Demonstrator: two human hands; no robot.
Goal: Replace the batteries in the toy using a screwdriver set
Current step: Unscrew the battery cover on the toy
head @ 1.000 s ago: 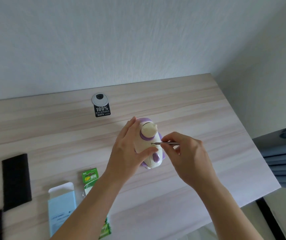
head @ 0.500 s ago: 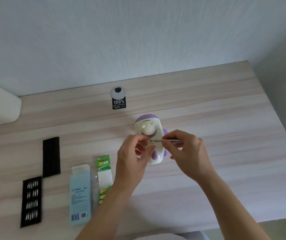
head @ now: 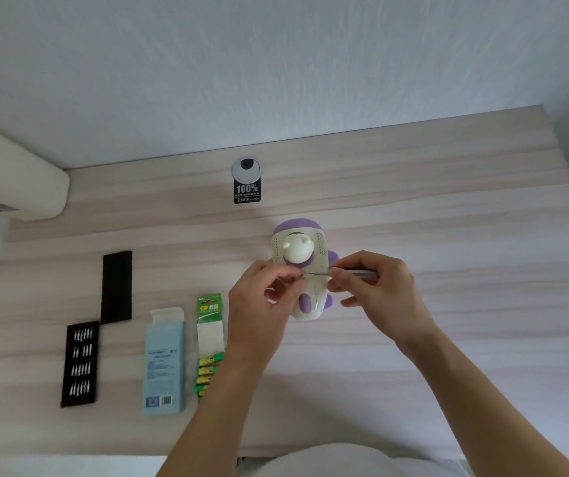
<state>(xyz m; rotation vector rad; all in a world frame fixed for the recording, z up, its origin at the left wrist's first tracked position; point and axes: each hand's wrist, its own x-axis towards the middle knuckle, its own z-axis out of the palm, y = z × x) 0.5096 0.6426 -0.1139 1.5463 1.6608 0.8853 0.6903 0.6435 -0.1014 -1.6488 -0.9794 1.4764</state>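
Head camera, looking down at a pale wood-grain desk (head: 448,201) set against a white wall.

A small toy of cream and purple plastic (head: 298,251) lies near the middle of the desk, its purple cap toward the wall and a round cream knob on its upper side. Both bare hands meet over its middle.

The right hand (head: 379,294) pinches a slim silver metal screwdriver (head: 358,273) between thumb and fingers, holding it level with the tip pointing left across the toy.

The left hand (head: 259,304) has its fingers curled, with thumb and forefinger closing together right at the tip. Whether they hold anything there is too small to tell.

Left of the hands, from nearest to farthest, lie:
- a green card pack of green batteries (head: 210,339)
- a pale blue cardboard box with its flap open (head: 164,363)
- a black tray of silver screwdriver bits (head: 79,364)
- a plain black rectangular pad (head: 117,287), just behind the tray

Near the wall sits a round grey cable cover (head: 246,168) with a black sticker reading "100%" (head: 247,192) touching its near edge. A cream rounded object (head: 18,177) is at the far left edge.
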